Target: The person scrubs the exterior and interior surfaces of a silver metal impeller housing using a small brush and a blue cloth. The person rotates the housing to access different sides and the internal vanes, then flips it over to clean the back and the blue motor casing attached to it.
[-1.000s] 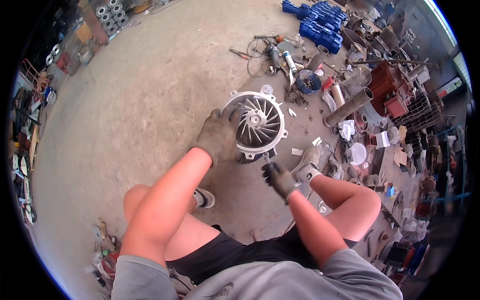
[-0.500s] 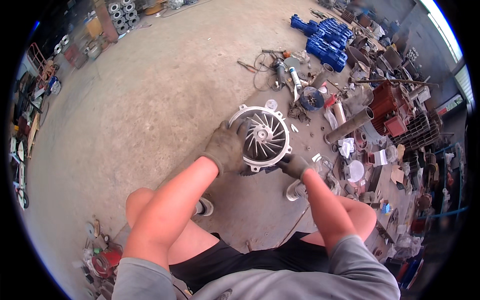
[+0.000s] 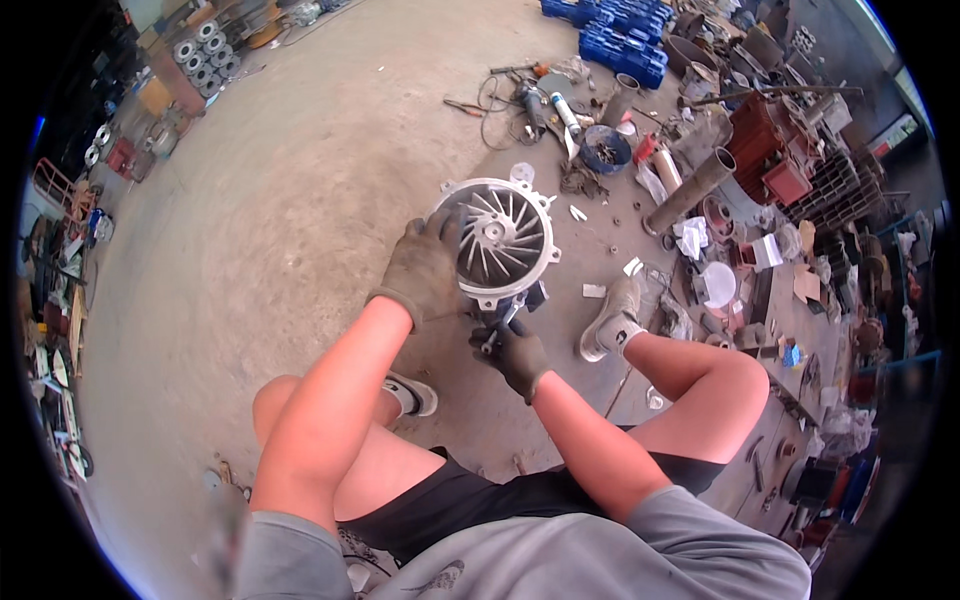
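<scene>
Clasping a wrench [image 3: 513, 312] in the right hand [image 3: 519, 360]
Touching the round housing [image 3: 547, 240] at nine o'clock with the left hand [image 3: 425, 266]; cannot tell how closed.

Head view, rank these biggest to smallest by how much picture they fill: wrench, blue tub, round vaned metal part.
1. Round vaned metal part, clearly largest
2. Blue tub, farther off
3. Wrench, slim and partly covered by the right hand

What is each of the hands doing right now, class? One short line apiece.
Left hand: on the rim of the round metal housing; grip cannot be told.
Right hand: closed, holding a wrench-like metal tool.
</scene>
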Demonstrator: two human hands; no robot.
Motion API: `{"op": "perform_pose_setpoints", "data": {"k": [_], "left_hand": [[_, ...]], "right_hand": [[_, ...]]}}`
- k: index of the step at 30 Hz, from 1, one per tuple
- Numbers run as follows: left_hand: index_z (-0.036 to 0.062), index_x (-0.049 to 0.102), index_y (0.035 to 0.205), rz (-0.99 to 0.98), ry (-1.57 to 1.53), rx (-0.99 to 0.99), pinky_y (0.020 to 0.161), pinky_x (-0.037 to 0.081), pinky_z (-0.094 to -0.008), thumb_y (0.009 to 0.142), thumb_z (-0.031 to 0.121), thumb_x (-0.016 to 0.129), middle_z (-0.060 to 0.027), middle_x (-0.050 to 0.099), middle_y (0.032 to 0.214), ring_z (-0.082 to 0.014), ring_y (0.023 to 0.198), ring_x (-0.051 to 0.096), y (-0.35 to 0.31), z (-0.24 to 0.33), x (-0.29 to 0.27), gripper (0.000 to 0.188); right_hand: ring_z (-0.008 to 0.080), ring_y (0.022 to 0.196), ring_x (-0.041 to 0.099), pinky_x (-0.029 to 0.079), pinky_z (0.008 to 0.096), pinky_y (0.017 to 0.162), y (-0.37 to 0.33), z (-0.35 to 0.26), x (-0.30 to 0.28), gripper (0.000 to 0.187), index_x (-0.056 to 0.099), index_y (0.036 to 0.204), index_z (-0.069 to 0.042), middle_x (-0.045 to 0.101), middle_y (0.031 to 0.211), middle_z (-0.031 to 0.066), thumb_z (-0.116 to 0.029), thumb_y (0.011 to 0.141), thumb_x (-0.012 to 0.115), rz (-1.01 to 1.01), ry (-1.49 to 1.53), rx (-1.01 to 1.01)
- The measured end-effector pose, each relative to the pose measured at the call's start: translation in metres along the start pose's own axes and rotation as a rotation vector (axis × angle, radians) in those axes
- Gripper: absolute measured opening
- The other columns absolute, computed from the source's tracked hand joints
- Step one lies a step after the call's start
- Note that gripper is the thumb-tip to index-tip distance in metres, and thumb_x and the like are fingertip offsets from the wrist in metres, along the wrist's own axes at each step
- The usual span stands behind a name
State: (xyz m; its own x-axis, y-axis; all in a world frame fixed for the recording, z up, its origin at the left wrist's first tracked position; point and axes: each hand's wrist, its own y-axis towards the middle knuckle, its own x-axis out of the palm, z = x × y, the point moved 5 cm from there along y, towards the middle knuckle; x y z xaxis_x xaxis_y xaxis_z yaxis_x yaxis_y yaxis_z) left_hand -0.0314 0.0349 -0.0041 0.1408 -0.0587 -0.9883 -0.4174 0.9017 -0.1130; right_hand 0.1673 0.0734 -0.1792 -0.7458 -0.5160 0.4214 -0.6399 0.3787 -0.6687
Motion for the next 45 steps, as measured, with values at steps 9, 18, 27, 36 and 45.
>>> {"op": "perform_pose_setpoints", "data": {"k": [9, 18, 27, 36, 45], "left_hand": [[-0.0054, 0.029, 0.173, -0.043, -0.063, -0.068, 0.122, 0.052, -0.0473, 0.073, 0.054, 0.095, -0.0253, 0.047, 0.167, -0.0467, 0.139, 0.058, -0.004, 0.001, -0.008, 0.134], [-0.0052, 0.036, 0.17, -0.066, -0.064, -0.034, 0.122, 0.051, -0.0464, 0.076, 0.055, 0.091, -0.0252, 0.05, 0.164, -0.0461, 0.136, 0.059, -0.004, 0.003, -0.013, 0.125], [-0.0039, 0.037, 0.171, -0.064, -0.022, -0.053, 0.119, 0.054, -0.0447, 0.075, 0.054, 0.093, -0.021, 0.049, 0.167, -0.0423, 0.136, 0.06, 0.0, -0.002, -0.009, 0.125], [-0.0072, 0.04, 0.167, -0.077, 0.004, -0.026, 0.12, 0.051, -0.0464, 0.077, 0.056, 0.09, -0.0261, 0.052, 0.163, -0.0448, 0.136, 0.06, -0.001, -0.001, -0.008, 0.121], [-0.0034, 0.039, 0.168, 0.009, -0.079, 0.016, 0.121, 0.052, -0.0485, 0.074, 0.051, 0.093, -0.0243, 0.051, 0.163, -0.046, 0.139, 0.058, 0.001, -0.006, -0.012, 0.121]], "right_hand": [[0.0224, 0.085, 0.078, 0.06, 0.0407, 0.088, 0.007, -0.121, -0.077, 0.051, 0.088, 0.113, -0.012, 0.083, 0.098, 0.01, -0.053, 0.115, 0.058, 0.124, -1.328, -0.157], [0.0324, 0.101, 0.079, 0.06, 0.0455, 0.099, 0.062, -0.193, -0.045, 0.047, 0.085, 0.125, -0.014, 0.085, 0.114, 0.0152, -0.054, 0.106, 0.071, -0.09, -1.91, -0.092], [0.0328, 0.091, 0.078, 0.062, 0.0453, 0.086, 0.073, -0.218, -0.012, 0.046, 0.08, 0.128, -0.011, 0.084, 0.107, 0.0157, -0.037, 0.092, 0.089, -0.259, -1.745, -0.586], [0.0274, 0.076, 0.077, 0.06, 0.0456, 0.076, 0.018, -0.11, -0.095, 0.039, 0.082, 0.111, -0.005, 0.082, 0.094, 0.0157, -0.044, 0.107, 0.078, 0.356, -1.214, -0.415], [0.0179, 0.066, 0.073, 0.055, 0.0371, 0.059, -0.001, -0.006, -0.052, 0.026, 0.071, 0.123, -0.005, 0.072, 0.082, 0.0066, -0.027, 0.119, 0.056, 0.445, -0.285, -0.151]]}}
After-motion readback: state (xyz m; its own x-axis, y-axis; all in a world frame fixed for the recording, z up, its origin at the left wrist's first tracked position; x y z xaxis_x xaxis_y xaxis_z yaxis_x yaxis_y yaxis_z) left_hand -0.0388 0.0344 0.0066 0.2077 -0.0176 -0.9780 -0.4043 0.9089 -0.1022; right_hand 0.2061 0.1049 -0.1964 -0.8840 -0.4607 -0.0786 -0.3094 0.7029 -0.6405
